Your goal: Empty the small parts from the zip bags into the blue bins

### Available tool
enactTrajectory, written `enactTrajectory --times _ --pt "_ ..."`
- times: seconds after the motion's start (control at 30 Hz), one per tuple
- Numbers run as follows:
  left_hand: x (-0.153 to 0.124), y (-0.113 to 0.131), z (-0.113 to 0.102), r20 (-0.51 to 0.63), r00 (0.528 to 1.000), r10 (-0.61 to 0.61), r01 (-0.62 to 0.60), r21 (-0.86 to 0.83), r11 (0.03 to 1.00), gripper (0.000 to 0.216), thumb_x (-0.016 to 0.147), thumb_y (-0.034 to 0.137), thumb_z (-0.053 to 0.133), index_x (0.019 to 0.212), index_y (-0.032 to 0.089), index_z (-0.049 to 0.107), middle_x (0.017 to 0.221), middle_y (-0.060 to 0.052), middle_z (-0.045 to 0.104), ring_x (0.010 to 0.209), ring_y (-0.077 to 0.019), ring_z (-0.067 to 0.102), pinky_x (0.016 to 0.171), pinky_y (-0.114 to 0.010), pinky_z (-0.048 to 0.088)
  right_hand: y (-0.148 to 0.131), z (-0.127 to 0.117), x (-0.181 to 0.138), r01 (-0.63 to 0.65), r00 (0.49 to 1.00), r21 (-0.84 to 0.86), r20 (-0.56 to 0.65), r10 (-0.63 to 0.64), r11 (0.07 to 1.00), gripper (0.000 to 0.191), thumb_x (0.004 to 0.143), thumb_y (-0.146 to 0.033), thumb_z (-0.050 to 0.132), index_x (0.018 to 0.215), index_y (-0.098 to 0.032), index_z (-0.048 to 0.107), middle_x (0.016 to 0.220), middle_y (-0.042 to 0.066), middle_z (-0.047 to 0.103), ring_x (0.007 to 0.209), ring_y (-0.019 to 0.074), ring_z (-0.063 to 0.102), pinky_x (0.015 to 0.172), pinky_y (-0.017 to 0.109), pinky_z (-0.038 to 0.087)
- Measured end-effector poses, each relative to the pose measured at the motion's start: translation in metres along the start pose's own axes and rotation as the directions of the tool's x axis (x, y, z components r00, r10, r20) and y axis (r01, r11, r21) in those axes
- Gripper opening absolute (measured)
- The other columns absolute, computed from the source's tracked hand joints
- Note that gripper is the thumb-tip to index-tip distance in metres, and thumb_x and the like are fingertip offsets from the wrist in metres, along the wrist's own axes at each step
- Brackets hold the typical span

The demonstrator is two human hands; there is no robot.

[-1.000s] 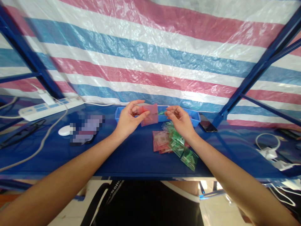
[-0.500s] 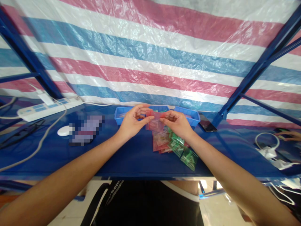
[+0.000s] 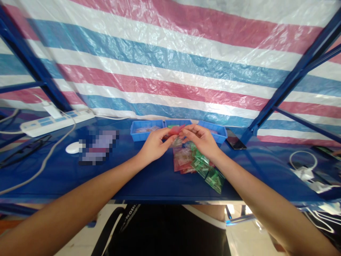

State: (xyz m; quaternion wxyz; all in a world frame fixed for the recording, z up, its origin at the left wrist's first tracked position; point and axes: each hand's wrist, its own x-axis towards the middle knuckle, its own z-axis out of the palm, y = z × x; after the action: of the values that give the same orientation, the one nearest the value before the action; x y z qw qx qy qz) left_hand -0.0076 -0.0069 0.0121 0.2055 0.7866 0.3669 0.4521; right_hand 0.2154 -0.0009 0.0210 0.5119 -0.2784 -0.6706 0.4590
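Note:
My left hand point(image 3: 155, 145) and my right hand point(image 3: 201, 140) meet over the blue table, both pinching the top edge of a small red plastic bag point(image 3: 176, 131). The fingers of both hands are closed on it. Just below the hands lies a loose pile of red bags point(image 3: 182, 160) and green bags point(image 3: 210, 172) with small parts inside. Behind the hands stand three small blue trays point(image 3: 145, 130) in a row, holding a few bags.
A white power strip point(image 3: 53, 122) with cables lies at the far left, a white mouse point(image 3: 72, 147) beside a blurred item. A black phone point(image 3: 234, 140) rests right of the trays. White chargers and cables point(image 3: 306, 172) lie at the right. Blue rack posts frame a striped tarp.
Both hands have come closer together and lower toward the table. The red bag, earlier held flat in the left hand, is now pinched at its top between both hands.

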Motion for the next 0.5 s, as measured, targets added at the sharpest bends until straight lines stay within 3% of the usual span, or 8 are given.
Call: enactTrajectory --times 0.1,0.17,0.37,0.5 --pt "0.0021 -0.0096 -0.0025 -0.053 0.994 -0.093 0.088 -0.105 0.991 0.034 0.100 0.049 0.070 0.110 0.018 0.078 0.104 -0.007 0.081 0.089 -0.0219 0.073 0.078 -0.031 0.056 0.0008 -0.0066 0.0035 0.041 0.986 -0.071 -0.156 -0.052 0.997 0.038 0.087 -0.057 0.084 0.102 -0.024 0.073 0.091 0.003 0.075 0.080 0.0193 0.070 0.067 0.032 0.060" --pt "0.0036 -0.0118 -0.0030 -0.046 0.991 -0.124 0.113 -0.190 0.975 0.034 0.097 0.050 0.073 0.108 0.018 0.078 0.102 -0.007 0.080 0.087 -0.0210 0.072 0.078 -0.030 0.056 0.0026 -0.0092 0.0051 0.043 0.981 -0.099 -0.186 -0.061 0.994 0.042 0.082 -0.054 0.089 0.106 -0.024 0.072 0.094 0.003 0.074 0.083 0.0190 0.069 0.065 0.030 0.059" --pt "0.0059 -0.0070 0.0012 0.074 0.984 -0.160 0.176 -0.465 0.868 0.045 0.091 0.048 0.082 0.123 0.018 0.072 0.116 -0.008 0.081 0.100 -0.0219 0.075 0.088 -0.031 0.058 0.0090 -0.0046 0.0057 -0.054 0.998 0.021 -0.030 0.055 0.998 0.059 0.072 -0.048 0.096 0.120 -0.026 0.070 0.112 0.005 0.079 0.101 0.0235 0.074 0.082 0.036 0.063" --pt "0.0060 -0.0067 0.0010 0.071 0.977 -0.203 0.209 -0.537 0.817 0.055 0.087 0.047 0.087 0.131 0.019 0.068 0.115 -0.007 0.081 0.097 -0.0207 0.076 0.083 -0.029 0.057 0.0082 -0.0056 0.0068 -0.109 0.994 0.102 -0.013 0.111 0.989 0.058 0.069 -0.047 0.098 0.116 -0.025 0.072 0.112 0.004 0.081 0.098 0.0227 0.075 0.080 0.035 0.064"
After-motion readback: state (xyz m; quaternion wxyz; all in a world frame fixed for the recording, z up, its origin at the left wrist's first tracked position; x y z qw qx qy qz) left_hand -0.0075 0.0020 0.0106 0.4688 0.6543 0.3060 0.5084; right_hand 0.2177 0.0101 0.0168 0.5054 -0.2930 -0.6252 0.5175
